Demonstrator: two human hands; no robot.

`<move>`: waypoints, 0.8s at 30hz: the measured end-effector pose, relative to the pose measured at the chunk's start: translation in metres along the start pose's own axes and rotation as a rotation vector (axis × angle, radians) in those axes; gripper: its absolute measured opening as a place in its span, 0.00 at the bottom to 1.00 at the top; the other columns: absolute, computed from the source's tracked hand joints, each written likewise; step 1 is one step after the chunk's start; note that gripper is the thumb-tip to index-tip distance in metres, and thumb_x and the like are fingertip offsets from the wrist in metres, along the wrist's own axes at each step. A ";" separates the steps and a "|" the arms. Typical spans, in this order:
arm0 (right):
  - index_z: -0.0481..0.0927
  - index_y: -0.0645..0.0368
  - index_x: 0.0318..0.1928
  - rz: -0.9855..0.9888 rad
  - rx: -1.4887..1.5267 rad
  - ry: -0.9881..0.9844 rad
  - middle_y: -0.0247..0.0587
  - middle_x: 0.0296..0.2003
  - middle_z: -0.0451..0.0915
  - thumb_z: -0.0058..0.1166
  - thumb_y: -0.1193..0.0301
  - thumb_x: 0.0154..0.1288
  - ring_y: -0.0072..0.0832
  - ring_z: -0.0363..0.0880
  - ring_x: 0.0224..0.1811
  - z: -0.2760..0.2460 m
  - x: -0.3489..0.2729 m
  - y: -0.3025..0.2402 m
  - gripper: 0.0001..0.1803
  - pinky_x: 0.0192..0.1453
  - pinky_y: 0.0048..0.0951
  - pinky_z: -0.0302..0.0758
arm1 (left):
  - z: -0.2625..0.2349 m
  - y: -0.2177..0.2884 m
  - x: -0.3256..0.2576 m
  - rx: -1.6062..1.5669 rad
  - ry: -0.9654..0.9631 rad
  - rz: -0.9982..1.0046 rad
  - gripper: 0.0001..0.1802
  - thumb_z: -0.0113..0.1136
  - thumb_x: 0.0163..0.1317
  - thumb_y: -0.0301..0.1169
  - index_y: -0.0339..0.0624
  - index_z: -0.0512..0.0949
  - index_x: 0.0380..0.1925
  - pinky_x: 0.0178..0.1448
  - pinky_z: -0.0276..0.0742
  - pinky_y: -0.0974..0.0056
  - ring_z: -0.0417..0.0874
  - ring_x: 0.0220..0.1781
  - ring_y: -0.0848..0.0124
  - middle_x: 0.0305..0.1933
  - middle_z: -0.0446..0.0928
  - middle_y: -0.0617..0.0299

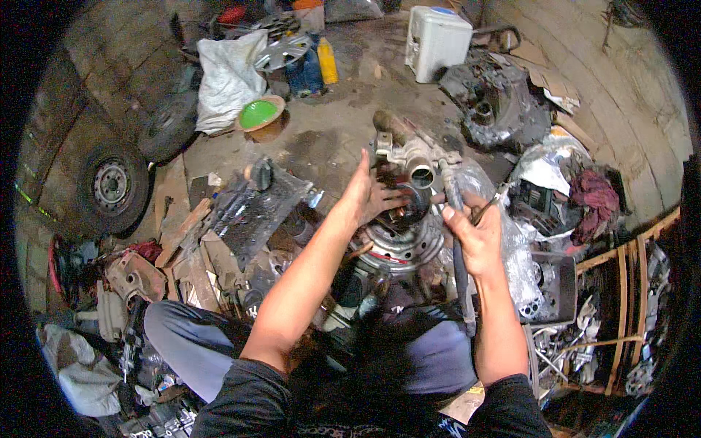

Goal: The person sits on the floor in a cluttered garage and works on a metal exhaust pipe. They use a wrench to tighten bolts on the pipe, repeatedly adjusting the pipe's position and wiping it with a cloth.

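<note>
I am looking down at a cluttered workshop floor: a spare wheel is lying far left, then a white sack and a green bowl. At centre, my left hand is resting flat and open-fingered against the metal engine assembly, which is standing on the floor between my knees. My right hand is curling shut around a thin tool, just beside the assembly's right edge. Further right, a white plastic canister, a dark engine casing and a red rag are lying about.
</note>
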State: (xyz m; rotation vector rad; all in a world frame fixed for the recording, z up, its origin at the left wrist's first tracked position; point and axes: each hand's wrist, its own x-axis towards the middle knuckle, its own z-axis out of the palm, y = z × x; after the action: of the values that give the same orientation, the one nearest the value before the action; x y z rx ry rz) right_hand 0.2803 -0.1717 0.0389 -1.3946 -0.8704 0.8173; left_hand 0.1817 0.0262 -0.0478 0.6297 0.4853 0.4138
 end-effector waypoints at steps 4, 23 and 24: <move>0.77 0.70 0.47 -0.105 0.039 -0.078 0.36 0.34 0.82 0.56 0.78 0.62 0.14 0.75 0.30 0.036 -0.008 0.007 0.13 0.32 0.19 0.72 | 0.035 0.057 -0.040 -0.320 -0.084 0.051 0.46 0.39 0.62 0.69 0.37 0.62 0.63 0.66 0.64 0.41 0.71 0.62 0.53 0.61 0.69 0.47; 0.78 0.74 0.43 -0.275 -0.223 -0.020 0.55 0.37 0.82 0.61 0.60 0.63 0.35 0.80 0.43 0.172 0.005 0.004 0.23 0.52 0.35 0.74 | -0.053 0.136 -0.237 0.103 0.074 0.491 0.32 0.52 0.61 0.21 0.41 0.58 0.66 0.61 0.76 0.46 0.80 0.55 0.54 0.56 0.74 0.47; 0.78 0.75 0.44 -0.239 -0.127 -0.073 0.56 0.39 0.82 0.61 0.59 0.63 0.37 0.80 0.45 0.181 0.004 -0.012 0.26 0.54 0.36 0.73 | -0.061 0.134 -0.242 0.089 0.050 0.504 0.32 0.52 0.61 0.21 0.40 0.57 0.66 0.61 0.76 0.47 0.80 0.55 0.53 0.56 0.74 0.46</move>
State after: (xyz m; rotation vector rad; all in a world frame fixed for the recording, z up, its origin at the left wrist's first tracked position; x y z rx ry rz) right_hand 0.1216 -0.0839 0.0490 -1.3455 -1.1383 0.6424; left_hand -0.0763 0.0305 0.0681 0.8304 0.3897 0.8899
